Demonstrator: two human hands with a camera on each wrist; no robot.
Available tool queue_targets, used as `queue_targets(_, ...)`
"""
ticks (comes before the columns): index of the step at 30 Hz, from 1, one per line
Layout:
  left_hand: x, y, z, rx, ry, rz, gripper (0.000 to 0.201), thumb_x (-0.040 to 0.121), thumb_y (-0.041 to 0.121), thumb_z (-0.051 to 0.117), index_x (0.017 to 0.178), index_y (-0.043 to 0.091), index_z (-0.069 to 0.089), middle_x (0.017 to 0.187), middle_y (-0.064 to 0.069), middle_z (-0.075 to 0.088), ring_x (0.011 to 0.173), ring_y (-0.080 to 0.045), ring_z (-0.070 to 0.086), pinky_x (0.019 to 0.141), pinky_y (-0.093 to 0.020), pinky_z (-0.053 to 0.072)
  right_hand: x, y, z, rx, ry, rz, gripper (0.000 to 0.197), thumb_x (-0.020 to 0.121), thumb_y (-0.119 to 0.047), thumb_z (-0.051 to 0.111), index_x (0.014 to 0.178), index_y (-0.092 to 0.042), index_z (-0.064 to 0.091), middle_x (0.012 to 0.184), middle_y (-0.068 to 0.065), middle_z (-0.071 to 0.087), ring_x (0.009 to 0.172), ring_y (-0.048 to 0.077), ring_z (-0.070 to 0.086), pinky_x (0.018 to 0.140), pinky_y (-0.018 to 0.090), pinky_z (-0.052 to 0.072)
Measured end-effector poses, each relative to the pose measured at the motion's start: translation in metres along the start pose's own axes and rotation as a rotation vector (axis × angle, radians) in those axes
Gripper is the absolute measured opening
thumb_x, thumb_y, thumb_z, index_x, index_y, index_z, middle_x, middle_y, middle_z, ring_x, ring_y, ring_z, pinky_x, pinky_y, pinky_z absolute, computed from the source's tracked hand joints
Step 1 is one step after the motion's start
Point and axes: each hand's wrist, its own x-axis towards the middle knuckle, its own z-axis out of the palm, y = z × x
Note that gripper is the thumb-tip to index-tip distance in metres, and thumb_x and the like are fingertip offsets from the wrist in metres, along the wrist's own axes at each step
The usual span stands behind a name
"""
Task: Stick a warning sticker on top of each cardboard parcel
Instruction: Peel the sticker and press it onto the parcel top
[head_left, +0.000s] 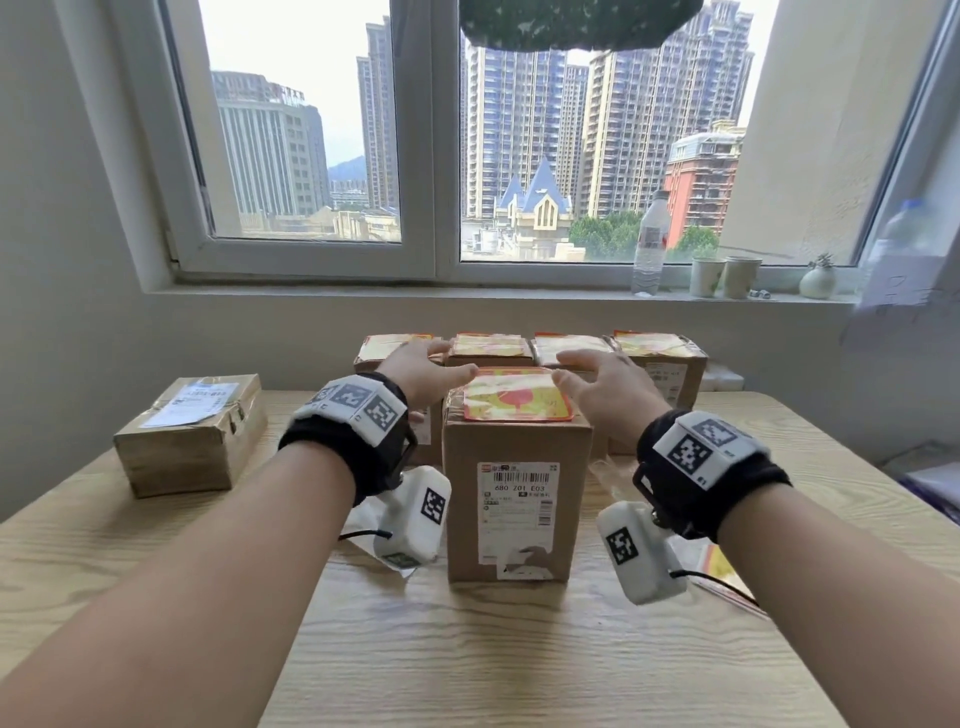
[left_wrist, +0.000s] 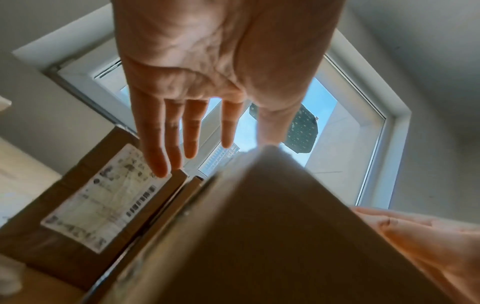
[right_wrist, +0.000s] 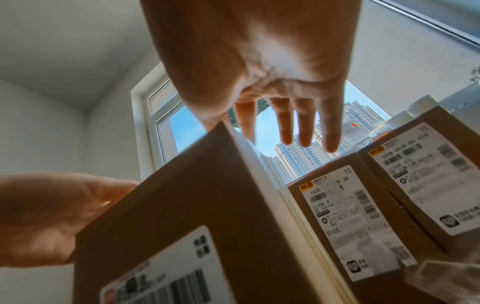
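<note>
Hands, left hand (head_left: 421, 371) and right hand (head_left: 605, 387), flat-fingered and gripping nothing, flank glossy sticker (head_left: 517, 397) atop boxy cardboard parcel (head_left: 514, 499).

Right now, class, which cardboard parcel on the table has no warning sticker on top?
The flat parcel lying apart at the table's left. Its top bears only a white shipping label, while the five upright parcels each carry a red-and-yellow sticker, like the front one.

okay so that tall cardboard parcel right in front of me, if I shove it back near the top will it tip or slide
The tall parcel stands on its small end, so a push near the top probably tips it; lower down it should slide on the smooth wooden table. Its taped cardboard walls look stiff. Weight can't be judged.
</note>
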Motion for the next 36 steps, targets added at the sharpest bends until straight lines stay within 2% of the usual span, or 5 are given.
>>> queue_targets(5, -0.005, 0.012, 0.015, 0.126, -0.107, 0.177, 0.039, 0.097, 0.031, 0.053, 0.136, 0.036, 0.051, 0.148, -0.007, 0.041, 0.124, -0.022, 0.051, 0.097, -0.028, 0.044, 0.001, -0.01, 0.009, -0.088, -0.143, -0.054, 0.039, 0.098, -0.045, 0.044, 0.134, -0.035, 0.054, 0.158, 0.001, 0.022, 0.146, 0.023, 0.021, 0.118, 0.042, 0.017)
queue_targets(11, -0.002, -0.001, 0.012, 0.091, -0.053, 0.058, 0.044, 0.1, 0.027, 0.044, 0.144, 0.025, 0.042, 0.147, -0.002, 0.045, 0.124, -0.019, 0.05, 0.096, -0.026, 0.041, 0.0, 0.002, 0.001, -0.034, -0.03, 0.017, 0.039, 0.101, -0.038, 0.041, 0.136, -0.026, 0.051, 0.146, 0.003, 0.044, 0.128, 0.019, 0.045, 0.099, 0.032, 0.039)
queue_targets(16, -0.004, 0.003, 0.017, 0.039, -0.182, 0.044, 0.055, 0.097, 0.033, 0.051, 0.149, 0.03, 0.031, 0.153, -0.006, 0.034, 0.134, -0.023, 0.041, 0.103, -0.03, 0.039, -0.002, -0.002, 0.007, -0.077, -0.157, -0.047, 0.043, 0.097, -0.047, 0.044, 0.139, -0.036, 0.048, 0.156, 0.001, 0.029, 0.14, 0.024, 0.034, 0.115, 0.042, 0.029)
queue_targets(26, -0.027, -0.005, 0.014, -0.262, -0.166, -0.243, 0.059, 0.095, 0.054, 0.043, 0.132, 0.008, 0.045, 0.121, -0.007, 0.059, 0.097, -0.022, 0.061, 0.065, -0.036, 0.059, -0.022, 0.012, 0.001, 0.085, -0.062, 0.137, 0.056, 0.094, -0.062, 0.035, 0.084, -0.014, 0.062, 0.086, 0.004, 0.066, 0.079, 0.02, 0.065, 0.076, 0.039, 0.058)
queue_targets(36, -0.048, 0.008, -0.024, -0.24, -0.163, -0.03, 0.048, 0.073, 0.049, 0.076, 0.111, 0.024, 0.062, 0.105, -0.002, 0.072, 0.098, -0.018, 0.068, 0.087, -0.043, 0.056, -0.033, -0.041, -0.009, 0.299, -0.025, 0.14, 0.073, 0.08, -0.074, 0.047, 0.096, -0.005, 0.064, 0.09, 0.012, 0.068, 0.079, 0.028, 0.072, 0.073, 0.048, 0.06)
